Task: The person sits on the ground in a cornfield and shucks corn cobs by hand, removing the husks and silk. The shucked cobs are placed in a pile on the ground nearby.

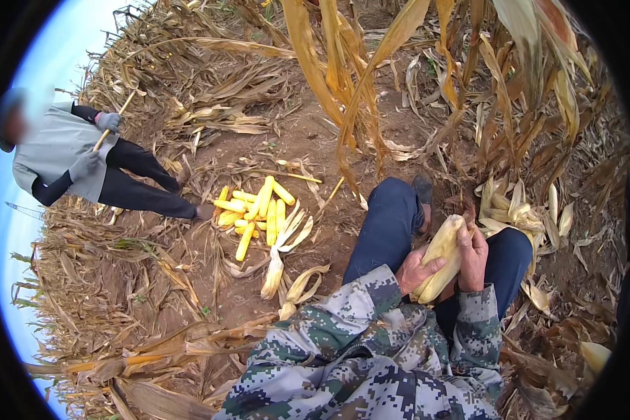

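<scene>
An ear of corn in its pale dry husk [440, 262] is held upright between my two hands, above my lap. My left hand [419, 269] grips its lower left side, with the thumb across the husk. At the ear's top right, my right hand [472, 257] closes on the silk end with thumb and fingers. Husked yellow corn ears [265, 202] lie in a heap on the soil to my left. Beside them is an ear with peeled-back husk leaves [273, 273]. To the right of my knee lies a pile of pale husks [514, 210].
A co-worker in a grey smock [65, 147] and gloves stands at the far left, holding a wooden pole [116, 118]. Dry corn stalks [346, 73] rise in front of me. Fallen stalks and leaves [152, 352] cover the ground at lower left.
</scene>
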Tool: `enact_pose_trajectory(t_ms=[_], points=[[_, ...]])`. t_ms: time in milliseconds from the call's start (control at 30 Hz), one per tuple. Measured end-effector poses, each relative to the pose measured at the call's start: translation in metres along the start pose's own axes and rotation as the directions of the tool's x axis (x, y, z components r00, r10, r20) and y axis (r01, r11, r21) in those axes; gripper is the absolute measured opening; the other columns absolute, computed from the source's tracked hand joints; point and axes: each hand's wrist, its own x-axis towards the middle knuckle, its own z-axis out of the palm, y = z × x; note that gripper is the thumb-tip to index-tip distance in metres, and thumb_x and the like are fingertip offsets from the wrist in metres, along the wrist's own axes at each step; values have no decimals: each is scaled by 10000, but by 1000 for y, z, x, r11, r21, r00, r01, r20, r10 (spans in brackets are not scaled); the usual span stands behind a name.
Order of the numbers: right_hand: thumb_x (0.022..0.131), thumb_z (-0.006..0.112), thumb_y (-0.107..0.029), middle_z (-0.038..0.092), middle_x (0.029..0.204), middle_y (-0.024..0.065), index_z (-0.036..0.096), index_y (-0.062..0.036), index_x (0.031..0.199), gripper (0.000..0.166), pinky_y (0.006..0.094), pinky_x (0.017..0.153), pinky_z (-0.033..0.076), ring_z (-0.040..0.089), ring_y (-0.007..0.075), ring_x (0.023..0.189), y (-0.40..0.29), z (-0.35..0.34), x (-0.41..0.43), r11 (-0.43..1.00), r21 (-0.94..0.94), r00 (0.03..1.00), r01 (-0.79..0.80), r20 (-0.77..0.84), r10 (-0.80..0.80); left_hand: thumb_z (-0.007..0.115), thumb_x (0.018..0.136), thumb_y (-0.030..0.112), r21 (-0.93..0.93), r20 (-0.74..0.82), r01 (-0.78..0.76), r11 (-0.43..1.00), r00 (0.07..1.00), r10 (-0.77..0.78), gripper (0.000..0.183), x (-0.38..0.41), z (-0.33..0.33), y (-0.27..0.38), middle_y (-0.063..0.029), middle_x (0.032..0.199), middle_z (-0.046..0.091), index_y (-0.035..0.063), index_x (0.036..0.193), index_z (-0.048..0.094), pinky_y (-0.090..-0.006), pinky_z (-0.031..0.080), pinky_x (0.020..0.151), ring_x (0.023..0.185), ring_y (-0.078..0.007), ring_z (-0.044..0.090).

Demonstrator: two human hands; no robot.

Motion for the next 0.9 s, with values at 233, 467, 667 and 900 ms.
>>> enact_pose_trajectory(t_ms=[233,467,667,900], points=[[1019,690,-359,667,979,-32,701,-12,1159,375,235,778,483,564,46,884,-13,3,12,999,-15,997,46,62,-45,718,981,424,139,-64,-3,990,998,12,624,5,-2,-4,-111,1205,691,-33,1377,560,-335,530,938,1059,-180,665],[1012,697,-298,681,966,-11,729,3,1112,318,265,794,503,592,68,897,-3,-13,17,983,-110,989,144,-4,-145,730,966,451,315,-78,-36,948,995,64,672,10,7,-4,-111,1213,678,-51,1377,555,-330,512,942,1071,-179,646],[998,689,-138,722,992,12,730,17,1144,217,261,815,524,632,78,915,1,-6,14,975,-96,972,203,-100,-212,728,974,420,398,-94,-38,916,992,82,640,9,5,-8,-111,1224,678,-56,1369,563,-317,509,946,1080,-165,632],[1011,694,-153,700,944,-21,724,0,1080,170,229,742,516,613,48,849,24,0,16,980,109,954,168,-268,-134,748,955,429,405,-157,-34,914,982,106,587,13,8,-16,-119,1131,718,-51,1270,627,-328,526,903,1015,-172,661]])
